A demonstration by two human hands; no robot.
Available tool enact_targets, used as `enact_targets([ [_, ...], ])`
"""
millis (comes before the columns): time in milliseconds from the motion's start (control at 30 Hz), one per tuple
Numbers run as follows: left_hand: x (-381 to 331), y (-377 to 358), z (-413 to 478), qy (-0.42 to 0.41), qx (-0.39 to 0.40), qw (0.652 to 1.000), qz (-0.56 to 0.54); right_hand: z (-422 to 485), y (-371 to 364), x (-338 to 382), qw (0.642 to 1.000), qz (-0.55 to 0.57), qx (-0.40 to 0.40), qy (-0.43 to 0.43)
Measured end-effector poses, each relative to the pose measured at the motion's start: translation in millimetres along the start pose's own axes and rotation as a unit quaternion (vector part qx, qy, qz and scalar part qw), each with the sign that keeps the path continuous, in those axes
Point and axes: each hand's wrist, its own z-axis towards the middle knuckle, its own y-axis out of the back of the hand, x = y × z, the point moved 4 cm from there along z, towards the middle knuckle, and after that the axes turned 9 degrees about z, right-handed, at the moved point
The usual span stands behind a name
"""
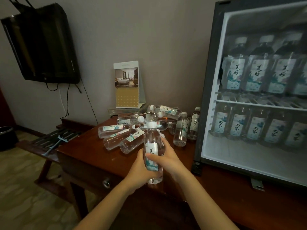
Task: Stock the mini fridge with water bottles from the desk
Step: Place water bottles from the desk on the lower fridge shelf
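Gripping one upright water bottle (151, 140) mid-frame, left hand (141, 169) and right hand (168, 159) curled round it, you've lined both mini fridge (205, 97) shelves at right, though a heap of bottles (119, 136) waits on the worktop (99, 156).

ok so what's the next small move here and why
Probably carry the held bottle right toward the mini fridge. The left hand and right hand both grip it upright over the desk, and the fridge floor shows bare space before its lower row. Whether it stands open is unclear.
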Motion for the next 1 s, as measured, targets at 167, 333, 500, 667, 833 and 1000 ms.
enact_targets([
  [167, -12.3, -24.7, -0.9, -0.053, 0.019, 0.998, 0.005, -19.1, 29.9, 6.5, 0.999, -0.032, -0.029, 0.02],
  [333, -29.2, -54.8, 0.5, -0.082, 0.085, 0.993, 0.015, -40.4, 61.3, 9.3, 0.997, -0.014, -0.068, 0.022],
  [500, -38.7, -82.4, 1.5, -0.096, 0.14, 0.985, 0.017, -62.3, 91.8, 10.3, 0.993, -0.02, -0.119, 0.022],
  [667, -62.2, -113.2, 7.7, -0.124, 0.185, 0.975, 0.024, -85.0, 126.7, 23.5, 0.987, -0.031, -0.153, 0.045],
  [833, -86.0, -152.3, 23.3, -0.154, 0.177, 0.971, 0.056, -102.1, 166.2, 43.6, 0.98, -0.04, -0.178, 0.076],
  [1000, -101.0, -183.4, 40.6, -0.19, 0.149, 0.969, 0.048, -99.8, 197.1, 53.1, 0.974, -0.071, -0.193, 0.099],
])
